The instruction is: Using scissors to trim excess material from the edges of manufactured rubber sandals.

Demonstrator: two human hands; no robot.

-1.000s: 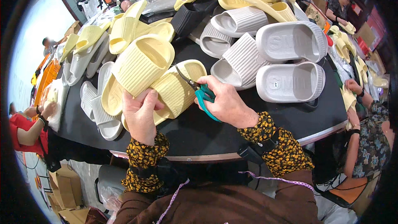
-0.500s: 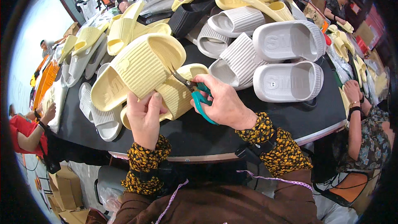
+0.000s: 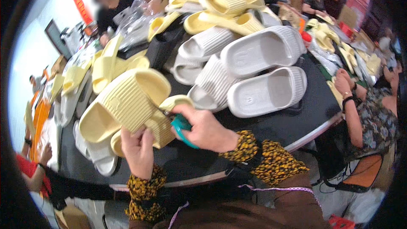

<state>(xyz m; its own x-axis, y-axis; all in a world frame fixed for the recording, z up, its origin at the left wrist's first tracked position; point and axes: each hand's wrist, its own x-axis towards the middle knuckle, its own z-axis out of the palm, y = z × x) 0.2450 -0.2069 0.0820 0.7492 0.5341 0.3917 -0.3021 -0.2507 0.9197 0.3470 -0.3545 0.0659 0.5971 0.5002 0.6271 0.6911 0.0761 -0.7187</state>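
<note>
My left hand (image 3: 140,150) is closed, its thumb and fingers pinching the near edge of a ribbed strap on a pale yellow slide sandal (image 3: 129,95). That sandal lies tilted over a second yellow slide (image 3: 163,131), which is partly covered. In my right hand (image 3: 210,131) is a pair of scissors with teal handles (image 3: 181,128). The blades meet the side of the upper sandal's strap, right beside the lower slide; blur hides whether they are apart. Next to my right hand lie two light grey slides, an upper one (image 3: 260,53) and a lower one (image 3: 267,93).
More yellow slides (image 3: 231,2) are heaped at the back of the black table (image 3: 271,131), with grey and black ones among them. Clear plastic bags (image 3: 137,21) lie at the back left. Co-workers sit around: one across the table, one at right (image 3: 364,121), one in red at left.
The view has swung, so the sandals and table sit lower and further left in the picture. The scissor blades have come down against the yellow strap. My left hand keeps its pinch.
</note>
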